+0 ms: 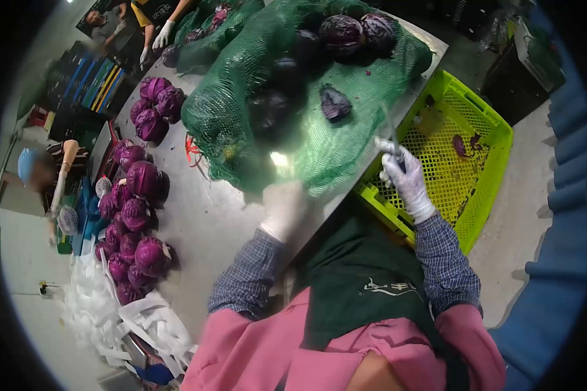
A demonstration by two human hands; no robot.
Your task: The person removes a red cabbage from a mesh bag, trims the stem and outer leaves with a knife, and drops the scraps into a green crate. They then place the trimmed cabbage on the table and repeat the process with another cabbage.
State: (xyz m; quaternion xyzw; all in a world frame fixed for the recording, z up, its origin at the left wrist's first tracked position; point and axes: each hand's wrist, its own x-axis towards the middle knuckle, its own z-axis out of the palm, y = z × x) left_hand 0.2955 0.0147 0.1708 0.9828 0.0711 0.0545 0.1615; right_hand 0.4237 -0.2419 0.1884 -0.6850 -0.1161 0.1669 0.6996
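Net point(346, 146) with cabbages point(336, 103) on worktop point(202, 241), just beyond left grip point(284, 210). Left grip blurred at net's near edge, can't tell if closed. Right grip point(406, 176) clamped on knife point(396, 147), blade by net's right side.

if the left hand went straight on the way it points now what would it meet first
The near edge of the green plastic mesh sack, just ahead of the white-gloved left hand; motion blur and unclear depth leave open whether they already touch.

Purple cabbages point(135, 214) and a plastic crate point(496, 153) suggest a produce workroom.
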